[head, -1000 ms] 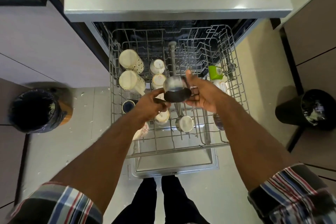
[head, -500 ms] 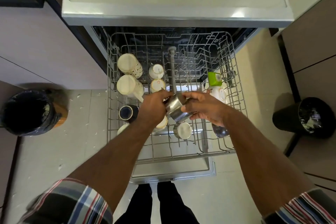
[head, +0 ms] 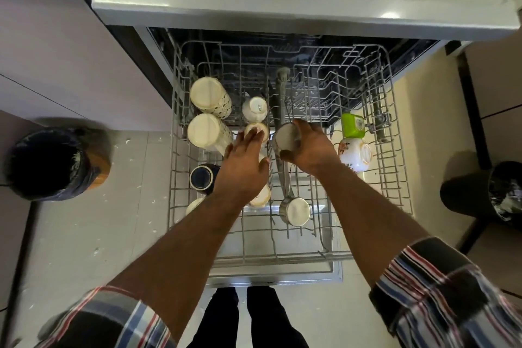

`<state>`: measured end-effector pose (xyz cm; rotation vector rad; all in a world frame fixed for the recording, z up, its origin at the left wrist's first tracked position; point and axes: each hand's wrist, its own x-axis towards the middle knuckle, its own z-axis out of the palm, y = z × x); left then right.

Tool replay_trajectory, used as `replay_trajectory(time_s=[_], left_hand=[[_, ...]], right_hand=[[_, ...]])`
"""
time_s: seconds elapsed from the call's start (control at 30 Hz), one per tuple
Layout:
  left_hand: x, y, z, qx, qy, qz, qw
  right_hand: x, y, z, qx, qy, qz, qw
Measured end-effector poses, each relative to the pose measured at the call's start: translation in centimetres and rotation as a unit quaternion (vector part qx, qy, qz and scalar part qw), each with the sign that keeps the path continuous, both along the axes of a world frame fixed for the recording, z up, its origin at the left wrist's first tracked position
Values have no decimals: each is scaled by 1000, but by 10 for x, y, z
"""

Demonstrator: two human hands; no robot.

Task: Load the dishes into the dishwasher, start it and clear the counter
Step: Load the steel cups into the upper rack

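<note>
Steel cup point(head: 286, 138), shiny and bottom-up, is sitting gripped in the right hand point(head: 312, 150) over the rack point(head: 395, 178); left hand point(head: 244, 167) is reaching flat, seemingly touching a cream cup point(head: 257, 130).

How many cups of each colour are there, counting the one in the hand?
Cream or white cups: 7 (one floral, one half hidden)
Steel cups: 2 (one steel cup held in the right hand)
Dark blue cup: 1
Green cup: 1
Total: 11
</note>
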<state>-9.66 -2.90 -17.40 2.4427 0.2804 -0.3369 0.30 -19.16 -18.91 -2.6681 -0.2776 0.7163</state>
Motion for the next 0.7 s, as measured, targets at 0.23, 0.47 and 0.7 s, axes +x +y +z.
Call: replay_trajectory(time_s=[0.23,0.47,0.7], left_hand=[[-1,6,-10,6,19,0,1000],[-2,6,-15,17,27,-12,999],[-11,-1,-12,37,19,-32,999]], right_hand=[[12,7,-18,-53,-16,-2,998],[19,3,-28,-68,-35,40,996],[-11,-1,-18,-44,-53,-10,998]])
